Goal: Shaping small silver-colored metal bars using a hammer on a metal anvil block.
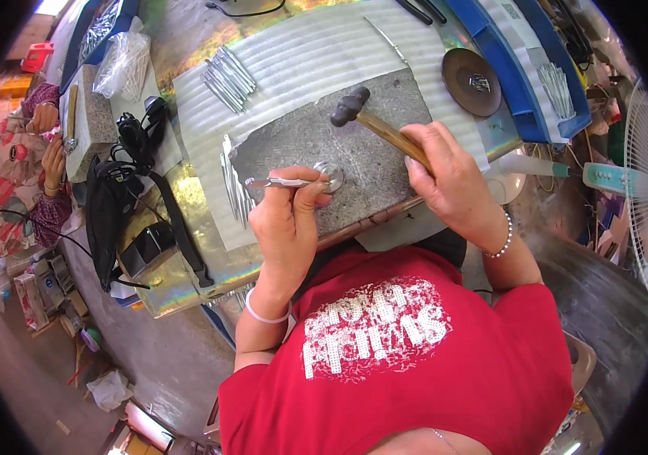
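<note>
My right hand [449, 178] is wrapped round the wooden handle of a hammer [388, 139]. The dark rounded head is raised over a grey stone slab [388, 182]. In my left hand [286, 220], thumb and fingers pinch a slim silvery metal rod [275, 183], held roughly level. Its right end reaches a small round metal block [333, 171] on the slab; whether it touches the block I cannot tell. Several similar rods [234, 186] lie along the slab's left edge.
A white foam sheet [301, 57] under the slab bears a bundle of metal rods [229, 80]. To the right are a brown dish [460, 80] with small metal pieces, a blue tray [529, 106] and a fan [642, 182]. A black bag [112, 193] lies left, near a co-worker's hands [51, 144].
</note>
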